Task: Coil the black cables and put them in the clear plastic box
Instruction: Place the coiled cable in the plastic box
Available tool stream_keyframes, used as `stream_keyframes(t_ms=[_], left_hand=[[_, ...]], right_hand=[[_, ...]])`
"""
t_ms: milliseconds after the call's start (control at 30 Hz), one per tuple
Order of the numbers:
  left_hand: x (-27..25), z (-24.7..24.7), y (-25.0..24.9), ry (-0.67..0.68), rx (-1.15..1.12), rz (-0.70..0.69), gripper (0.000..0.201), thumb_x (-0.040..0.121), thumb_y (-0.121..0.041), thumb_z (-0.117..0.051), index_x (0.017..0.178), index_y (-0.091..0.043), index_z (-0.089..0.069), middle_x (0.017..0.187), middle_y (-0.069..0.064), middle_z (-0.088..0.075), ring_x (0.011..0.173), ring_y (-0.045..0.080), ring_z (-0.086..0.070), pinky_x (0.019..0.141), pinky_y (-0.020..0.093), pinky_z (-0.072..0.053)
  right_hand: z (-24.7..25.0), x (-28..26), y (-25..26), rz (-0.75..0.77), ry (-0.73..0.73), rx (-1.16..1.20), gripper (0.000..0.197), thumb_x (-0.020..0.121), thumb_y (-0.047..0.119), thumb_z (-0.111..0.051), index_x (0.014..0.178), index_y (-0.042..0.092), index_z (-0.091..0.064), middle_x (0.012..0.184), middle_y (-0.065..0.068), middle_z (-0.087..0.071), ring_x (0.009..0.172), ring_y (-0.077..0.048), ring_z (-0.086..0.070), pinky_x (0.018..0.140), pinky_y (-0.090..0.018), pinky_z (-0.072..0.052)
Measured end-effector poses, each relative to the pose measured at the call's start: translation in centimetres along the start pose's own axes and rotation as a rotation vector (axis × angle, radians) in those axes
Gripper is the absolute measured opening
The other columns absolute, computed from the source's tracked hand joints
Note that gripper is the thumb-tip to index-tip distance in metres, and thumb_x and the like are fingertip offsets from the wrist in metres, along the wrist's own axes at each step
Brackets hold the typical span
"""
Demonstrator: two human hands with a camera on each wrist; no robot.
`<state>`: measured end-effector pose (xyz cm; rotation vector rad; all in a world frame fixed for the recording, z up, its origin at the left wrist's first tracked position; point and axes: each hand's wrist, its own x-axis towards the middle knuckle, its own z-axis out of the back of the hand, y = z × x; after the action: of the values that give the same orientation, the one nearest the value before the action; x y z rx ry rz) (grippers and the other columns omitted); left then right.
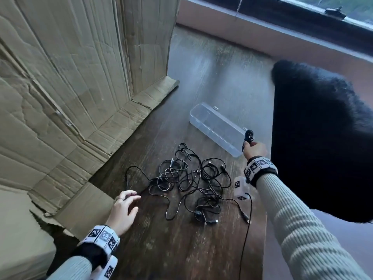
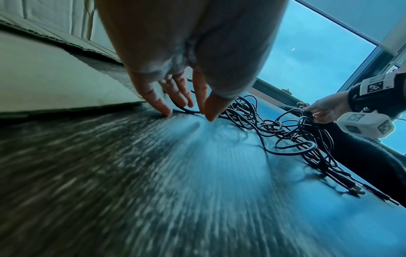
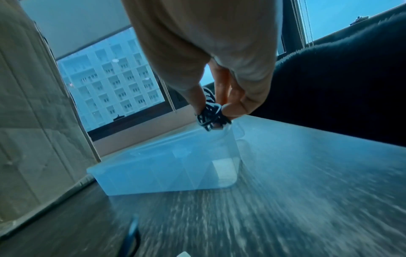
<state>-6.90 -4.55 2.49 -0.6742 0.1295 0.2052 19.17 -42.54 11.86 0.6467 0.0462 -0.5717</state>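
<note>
A tangle of black cables (image 1: 191,178) lies on the dark wooden floor (image 1: 212,67), also seen in the left wrist view as the cable tangle (image 2: 292,132). My right hand (image 1: 254,148) pinches a small coiled black cable (image 1: 249,136) over the near end of the clear plastic box (image 1: 217,128); in the right wrist view the coil (image 3: 209,113) hangs from my fingertips just above the box (image 3: 167,167). My left hand (image 1: 125,207) is spread, fingers straight, fingertips (image 2: 164,109) touching the floor at the left edge of the tangle, by one cable strand.
Flattened cardboard (image 1: 70,98) stands and lies to the left. A black fluffy rug (image 1: 323,138) covers the floor on the right, beside the box. A window ledge (image 1: 262,29) runs along the back. A thin cable (image 1: 247,229) trails from my right wrist device.
</note>
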Motion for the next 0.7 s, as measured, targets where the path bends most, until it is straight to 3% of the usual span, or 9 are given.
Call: stream_keyframes(t_ms=[133,200,300,467,600,700], left_hand=[[0.5,-0.1,0.1,0.012,0.024,0.019,0.024,0.076,-0.007,-0.071,0.097,-0.019,-0.072,0.117,0.001,-0.055,0.104,0.023,-0.052,0.096,0.033,-0.037],[0.7,-0.1,0.3,0.015,0.015,0.031,0.023,0.076,-0.006,-0.07,0.095,-0.019,-0.072,0.116,0.001,-0.055,0.105,0.023,-0.051,0.096,0.032,-0.036],[1.0,0.1,0.2,0.006,-0.003,0.037,0.022,0.076,-0.004,-0.07,0.093,-0.019,-0.073,0.114,0.002,-0.055,0.104,0.024,-0.051,0.096,0.032,-0.035],[1.2,0.1,0.2,0.015,-0.013,0.046,0.021,0.076,-0.003,-0.069,0.092,-0.018,-0.073,0.112,0.004,-0.056,0.103,0.026,-0.052,0.095,0.035,-0.038],[0.8,0.3,-0.1,0.033,-0.062,0.047,0.021,0.078,-0.003,-0.068,0.094,-0.017,-0.072,0.114,0.002,-0.053,0.095,0.015,-0.053,0.088,0.025,-0.039],[0.5,0.4,-0.2,0.032,-0.077,0.04,0.023,0.078,-0.002,-0.068,0.096,-0.016,-0.071,0.115,0.0,-0.052,0.09,0.01,-0.051,0.085,0.023,-0.04]], right_hand=[[-2.3,1.1,0.6,0.205,0.046,-0.11,0.025,0.09,0.022,-0.055,0.111,0.012,-0.062,0.107,-0.008,-0.065,0.099,-0.029,-0.061,0.092,-0.039,-0.046],[-3.2,0.5,0.7,0.188,0.164,-0.283,0.03,0.093,0.03,-0.047,0.118,0.015,-0.052,0.115,-0.016,-0.059,0.103,-0.037,-0.058,0.093,-0.042,-0.045],[-3.9,-1.0,0.4,0.194,0.351,-0.296,0.034,0.099,0.031,-0.04,0.123,0.005,-0.039,0.116,-0.025,-0.058,0.105,-0.041,-0.057,0.088,-0.041,-0.043],[-2.8,-1.9,-2.2,0.32,0.468,-0.246,0.025,0.099,0.03,-0.047,0.108,0.007,-0.048,0.105,-0.017,-0.063,0.097,-0.032,-0.059,0.081,-0.034,-0.042],[0.3,-2.3,-6.3,0.321,0.605,-0.314,0.016,0.094,0.031,-0.056,0.094,0.016,-0.051,0.089,-0.005,-0.061,0.088,-0.026,-0.059,0.08,-0.036,-0.046],[2.4,-3.1,-8.0,0.308,0.505,-0.342,0.018,0.094,0.03,-0.055,0.101,0.013,-0.056,0.095,-0.006,-0.061,0.094,-0.026,-0.058,0.077,-0.03,-0.04]])
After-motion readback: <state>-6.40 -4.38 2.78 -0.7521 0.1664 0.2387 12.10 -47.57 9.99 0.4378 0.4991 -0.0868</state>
